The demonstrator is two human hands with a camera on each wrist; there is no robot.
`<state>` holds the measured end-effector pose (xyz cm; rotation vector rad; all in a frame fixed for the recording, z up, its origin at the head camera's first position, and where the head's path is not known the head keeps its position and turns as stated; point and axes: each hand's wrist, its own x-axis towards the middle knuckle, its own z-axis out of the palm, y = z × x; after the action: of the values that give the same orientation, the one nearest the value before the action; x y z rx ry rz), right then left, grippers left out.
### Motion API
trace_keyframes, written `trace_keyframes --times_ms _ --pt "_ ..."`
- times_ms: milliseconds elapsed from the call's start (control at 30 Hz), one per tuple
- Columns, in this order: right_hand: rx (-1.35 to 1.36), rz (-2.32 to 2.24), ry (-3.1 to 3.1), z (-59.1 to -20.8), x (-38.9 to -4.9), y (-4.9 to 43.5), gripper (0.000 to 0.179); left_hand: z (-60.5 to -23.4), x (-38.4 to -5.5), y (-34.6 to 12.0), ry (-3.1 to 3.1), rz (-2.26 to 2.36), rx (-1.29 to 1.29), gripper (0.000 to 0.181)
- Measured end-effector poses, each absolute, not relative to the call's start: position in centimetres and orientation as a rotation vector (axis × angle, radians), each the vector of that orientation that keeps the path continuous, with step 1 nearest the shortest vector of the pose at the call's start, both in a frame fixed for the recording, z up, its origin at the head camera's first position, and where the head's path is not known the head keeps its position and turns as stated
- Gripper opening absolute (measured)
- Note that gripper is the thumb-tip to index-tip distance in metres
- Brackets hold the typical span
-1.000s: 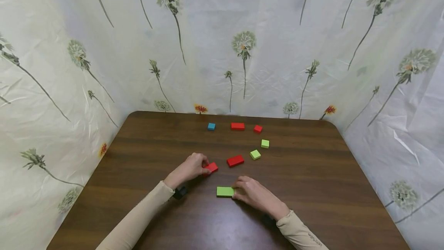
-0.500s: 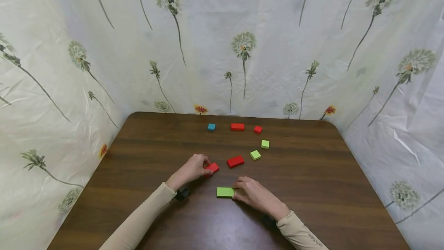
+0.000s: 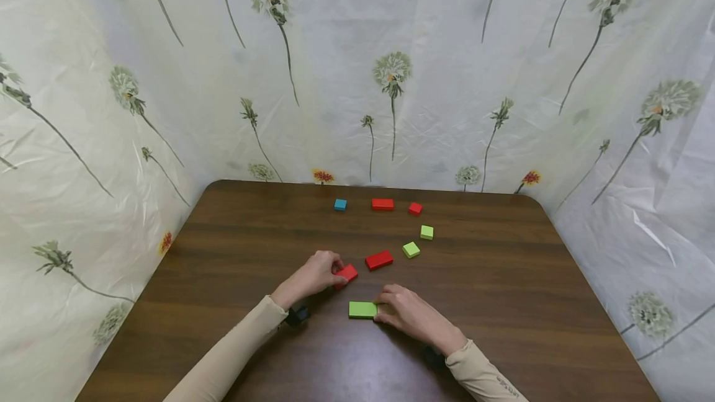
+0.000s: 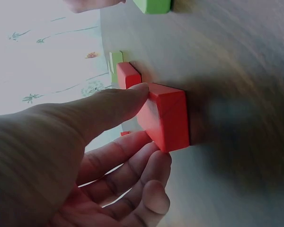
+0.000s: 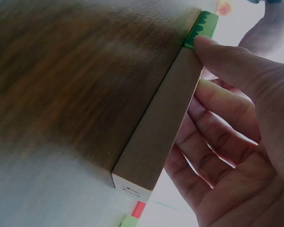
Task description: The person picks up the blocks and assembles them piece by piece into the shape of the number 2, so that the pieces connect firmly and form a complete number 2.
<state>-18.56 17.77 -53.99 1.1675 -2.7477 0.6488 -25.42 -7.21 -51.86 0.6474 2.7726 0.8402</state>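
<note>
While the left hand (image 3: 313, 276) pinches one of four red blocks (image 3: 348, 273) mid-table, the right hand (image 3: 412, 315) grips a green-and-pale block (image 5: 154, 125) nearby. I count two green blocks (image 3: 427, 232), one blue block (image 3: 340, 205); end mark (image 5: 131, 191) and sleeve lettering (image 3: 508, 386): illegible.

head: high, farther, forward-down | both wrists: close, low, across tabletop (image 5: 75, 94) | head+left wrist share: held red block (image 3: 349, 273)

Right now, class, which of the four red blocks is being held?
The red block nearest the person, pinched by the left hand. No hand touches the red block beside it, the far long red block or the small red block.
</note>
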Motion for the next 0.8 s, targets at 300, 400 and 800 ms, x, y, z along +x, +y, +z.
trace_keyframes --times_ms 300,400,800 --pt "1.170 0.649 -2.752 -54.0 -18.6 17.8 0.020 -52.0 -25.0 -6.5 2.736 0.865 0.672 0.023" --pt "1.171 0.648 -2.749 -54.0 -18.6 17.7 0.021 -52.0 -24.7 -6.2 2.716 0.883 0.663 0.024" --pt "1.191 0.637 -2.710 -54.0 -18.6 17.7 0.020 -52.1 -24.3 -5.3 2.696 0.897 0.665 0.028"
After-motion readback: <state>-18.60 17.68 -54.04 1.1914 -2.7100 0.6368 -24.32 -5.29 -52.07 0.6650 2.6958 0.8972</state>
